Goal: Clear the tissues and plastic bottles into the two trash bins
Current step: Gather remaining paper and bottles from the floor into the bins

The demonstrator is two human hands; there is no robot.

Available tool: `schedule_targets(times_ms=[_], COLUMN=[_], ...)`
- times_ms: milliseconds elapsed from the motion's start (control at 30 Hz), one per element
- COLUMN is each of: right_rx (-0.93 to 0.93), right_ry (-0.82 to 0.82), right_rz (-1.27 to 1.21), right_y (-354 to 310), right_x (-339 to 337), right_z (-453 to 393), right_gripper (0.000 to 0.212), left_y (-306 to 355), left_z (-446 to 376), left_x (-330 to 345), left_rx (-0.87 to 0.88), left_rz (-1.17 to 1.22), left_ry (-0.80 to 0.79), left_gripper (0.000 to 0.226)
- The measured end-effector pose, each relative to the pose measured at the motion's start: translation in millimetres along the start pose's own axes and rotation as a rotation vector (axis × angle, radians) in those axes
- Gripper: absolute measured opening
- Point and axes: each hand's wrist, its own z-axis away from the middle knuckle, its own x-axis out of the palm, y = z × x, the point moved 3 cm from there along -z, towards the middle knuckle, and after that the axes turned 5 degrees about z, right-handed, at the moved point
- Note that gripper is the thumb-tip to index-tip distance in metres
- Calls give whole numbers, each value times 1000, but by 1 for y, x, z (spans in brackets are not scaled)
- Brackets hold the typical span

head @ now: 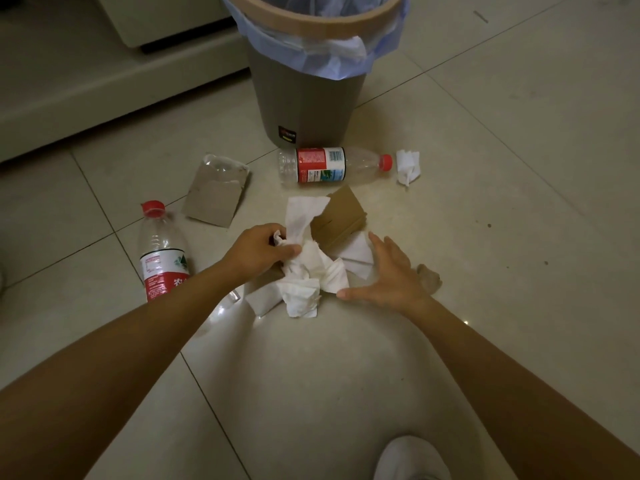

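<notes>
White tissues (pixel 311 271) — left fingers (pixel 277 249) pinching, right fingers (pixel 379 245) spread.

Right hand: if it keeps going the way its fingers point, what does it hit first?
Probably the flat tissue just beyond the right hand, whose open fingers point up-left. The brown cardboard lies past it. Depth is unclear from one view.

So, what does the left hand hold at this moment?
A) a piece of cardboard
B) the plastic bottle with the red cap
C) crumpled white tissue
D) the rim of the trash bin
C: the left hand has its fingers curled round part of the crumpled tissue on the floor, while the right hand is spread open beside the pile and both bottles lie untouched.
</notes>
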Motion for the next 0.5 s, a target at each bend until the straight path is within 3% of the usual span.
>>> schedule_targets(times_ms=[133,267,400,500], right_rx=[13,-33,-79,-74], right_ry=[-44,-17,85,171], right_rz=[-94,-100,48,141], right_y=[-6,-31,-54,-62], right_x=[3,10,19,23], right_z=[-15,-19,-21,-22], right_gripper=[141,133,113,77], left_y=[2,0,1,-1], left_z=[2,6,14,20], left_x=[-14,-26,-34,-41], left_rx=[43,25,4,-12], left_rz=[29,59,96,124], left_ry=[57,101,85,77], left_gripper=[19,16,11,12])
